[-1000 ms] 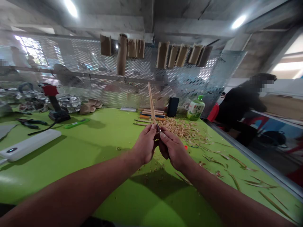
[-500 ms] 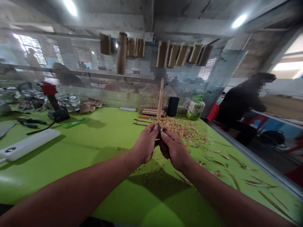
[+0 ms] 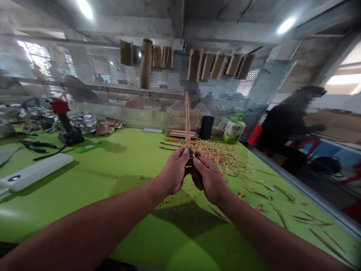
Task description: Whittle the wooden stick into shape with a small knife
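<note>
Near the middle of the head view, my left hand (image 3: pixel 174 172) is closed round the lower end of a pale, slim bamboo strip (image 3: pixel 187 126), which points up and away. My right hand (image 3: pixel 208 176) is pressed up against the left one and grips a small carving knife (image 3: pixel 191 152). Its short dark blade lies against the strip close to my left thumb. Most of the knife's handle is hidden inside my right fingers. Beyond the hands lies a heap of wood shavings (image 3: pixel 222 153) on the green table (image 3: pixel 126 165).
Long curled peelings (image 3: pixel 284 192) are scattered at the right. A green-capped bottle (image 3: pixel 234 128) and a dark upright box (image 3: pixel 206 127) stand at the back. Leftward are a cordless drill (image 3: pixel 66 122), pliers (image 3: pixel 36 146), a green cutter (image 3: pixel 91 146) and a white bar (image 3: pixel 39 171). A person sits far right.
The bamboo strip's upper end has swung slightly left. The knife tip has shifted a little against the strip. Both hands keep their grip in nearly the same place.
</note>
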`<state>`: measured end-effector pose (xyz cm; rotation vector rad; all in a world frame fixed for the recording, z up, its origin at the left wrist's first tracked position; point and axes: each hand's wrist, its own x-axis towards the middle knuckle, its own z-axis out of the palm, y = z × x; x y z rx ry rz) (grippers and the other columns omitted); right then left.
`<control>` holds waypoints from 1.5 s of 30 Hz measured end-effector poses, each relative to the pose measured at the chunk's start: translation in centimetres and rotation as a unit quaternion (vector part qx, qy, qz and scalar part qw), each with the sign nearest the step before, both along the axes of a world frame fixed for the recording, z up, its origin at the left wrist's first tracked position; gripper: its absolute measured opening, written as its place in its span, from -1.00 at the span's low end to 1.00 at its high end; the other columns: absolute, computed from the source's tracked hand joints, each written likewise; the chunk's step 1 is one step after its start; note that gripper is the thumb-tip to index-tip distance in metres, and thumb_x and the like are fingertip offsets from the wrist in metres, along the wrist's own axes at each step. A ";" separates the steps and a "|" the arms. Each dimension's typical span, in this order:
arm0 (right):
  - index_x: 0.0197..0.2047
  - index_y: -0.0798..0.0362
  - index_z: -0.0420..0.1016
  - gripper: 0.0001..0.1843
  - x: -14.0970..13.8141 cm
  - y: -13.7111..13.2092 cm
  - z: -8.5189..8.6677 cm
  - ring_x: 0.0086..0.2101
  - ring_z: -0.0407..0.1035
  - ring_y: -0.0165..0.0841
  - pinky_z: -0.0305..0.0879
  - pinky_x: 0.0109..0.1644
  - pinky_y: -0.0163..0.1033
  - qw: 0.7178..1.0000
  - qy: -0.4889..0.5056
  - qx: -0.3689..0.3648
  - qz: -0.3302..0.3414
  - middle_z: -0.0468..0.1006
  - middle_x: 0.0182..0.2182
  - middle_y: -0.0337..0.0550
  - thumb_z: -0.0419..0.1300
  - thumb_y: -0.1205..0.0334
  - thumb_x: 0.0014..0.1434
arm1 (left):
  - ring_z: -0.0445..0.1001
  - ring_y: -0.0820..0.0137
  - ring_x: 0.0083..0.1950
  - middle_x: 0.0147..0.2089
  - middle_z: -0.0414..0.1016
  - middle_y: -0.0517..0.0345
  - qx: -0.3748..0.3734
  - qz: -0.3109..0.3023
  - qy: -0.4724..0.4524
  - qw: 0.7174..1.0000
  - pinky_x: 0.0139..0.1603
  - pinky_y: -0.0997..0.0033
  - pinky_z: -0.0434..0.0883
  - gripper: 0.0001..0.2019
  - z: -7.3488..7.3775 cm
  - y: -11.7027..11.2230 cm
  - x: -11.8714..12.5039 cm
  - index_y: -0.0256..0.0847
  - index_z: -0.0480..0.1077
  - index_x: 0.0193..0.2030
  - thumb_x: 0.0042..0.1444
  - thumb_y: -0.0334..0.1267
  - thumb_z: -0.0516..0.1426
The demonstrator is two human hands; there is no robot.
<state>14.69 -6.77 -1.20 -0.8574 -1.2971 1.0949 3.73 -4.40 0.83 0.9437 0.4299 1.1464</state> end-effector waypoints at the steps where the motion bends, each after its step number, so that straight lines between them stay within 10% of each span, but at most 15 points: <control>1: -0.40 0.00 0.25 -0.69 0.0 0.0 0.0 -0.77 -0.09 -0.56 -0.13 -0.76 -0.44 1.000 0.000 0.002 -0.001 0.11 -0.75 -0.49 0.12 -0.03 0.23 | 0.45 0.44 -0.25 -0.21 0.47 0.08 0.003 0.005 0.004 1.000 -0.25 0.44 0.42 -0.82 0.0 0.0 0.0 -0.24 0.36 -0.25 0.16 -0.15 0.15; 45: -0.40 0.00 0.24 -0.63 0.2 0.1 0.1 -0.77 -0.09 -0.58 -0.11 -0.76 -0.45 0.999 0.041 -0.006 -0.015 0.10 -0.74 -0.50 0.16 -0.12 0.17 | 0.40 0.48 -0.32 -0.37 0.42 0.19 0.031 -0.007 0.019 0.999 -0.18 0.41 0.38 -0.74 -0.5 0.1 0.5 -0.25 0.41 -0.31 0.05 -0.08 0.25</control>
